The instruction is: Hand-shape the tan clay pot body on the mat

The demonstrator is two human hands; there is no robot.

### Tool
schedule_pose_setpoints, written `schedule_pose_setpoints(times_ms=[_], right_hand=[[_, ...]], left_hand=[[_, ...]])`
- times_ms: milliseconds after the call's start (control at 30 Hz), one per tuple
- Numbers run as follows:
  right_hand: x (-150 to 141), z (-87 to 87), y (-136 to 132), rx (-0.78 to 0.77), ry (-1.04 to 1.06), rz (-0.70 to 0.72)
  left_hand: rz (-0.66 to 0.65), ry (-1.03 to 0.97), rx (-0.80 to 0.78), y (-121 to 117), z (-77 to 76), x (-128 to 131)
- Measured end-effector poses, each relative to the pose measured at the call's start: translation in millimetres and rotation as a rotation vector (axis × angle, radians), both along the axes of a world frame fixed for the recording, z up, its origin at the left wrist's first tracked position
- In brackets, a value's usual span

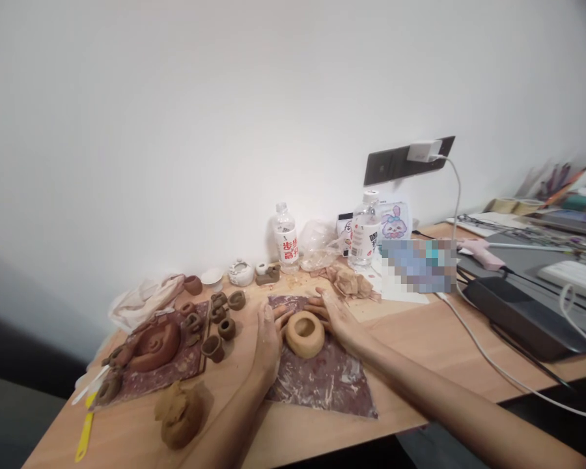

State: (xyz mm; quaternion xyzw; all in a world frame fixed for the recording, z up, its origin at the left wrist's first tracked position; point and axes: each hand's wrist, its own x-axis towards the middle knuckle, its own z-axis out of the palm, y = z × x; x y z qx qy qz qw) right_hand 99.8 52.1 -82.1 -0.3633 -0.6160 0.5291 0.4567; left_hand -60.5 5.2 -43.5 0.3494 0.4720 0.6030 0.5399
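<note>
A small tan clay bowl [305, 333] sits on a stained plastic sheet [328, 382] on the wooden table [422, 339]. My left hand [268, 339] rests against the bowl's left side, fingers curved toward it. My right hand [333, 313] cups the bowl's right and far side, fingers stretched along the rim. Both hands press on the clay from opposite sides.
Left of the sheet lie several small brown clay cups [223, 315], a spiral clay piece [155, 347] and a clay lump [180, 415]. A yellow tool [84, 435] lies near the front edge. Two water bottles [286, 238] stand at the wall. Cables, a black case [522, 317] and a glue gun [482, 253] lie at the right.
</note>
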Motion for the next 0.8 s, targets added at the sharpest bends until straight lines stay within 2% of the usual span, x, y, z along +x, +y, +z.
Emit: schedule_pose_setpoints(times_ms=[100,200,300,433,500,567,633,800], right_hand=[[-1.2,10.5,1.1,-0.177,0.018,-0.004],[3.1,14.7,1.9,-0.136,-0.019,0.040],[7.0,15.6,4.3,-0.161,-0.004,0.093],[1.7,13.8,-1.6,-0.242,0.184,-0.001],[-3.2,13.1,-9.0,-0.265,0.265,-0.029],[-6.6,13.5,-15.5,-0.271,0.273,-0.008],[-7.6,14.6,-18.2,-0.263,0.239,0.001],[-5.7,9.8,-12.2,-0.295,0.272,-0.004]], left_hand=[[-0.037,0.028,0.029,-2.0,-1.9,-0.1],[-0.068,0.081,0.080,-3.1,-2.9,-1.6],[-0.072,0.084,0.087,-2.4,-3.9,-3.0],[0.004,-0.062,0.049,-2.5,-3.0,-1.8],[-0.015,-0.125,0.041,-3.3,-0.6,-0.2],[-0.080,-0.129,0.031,-3.8,2.3,1.4],[-0.083,-0.113,0.028,-3.8,4.5,2.4],[0.014,-0.163,0.027,-4.0,2.9,0.7]])
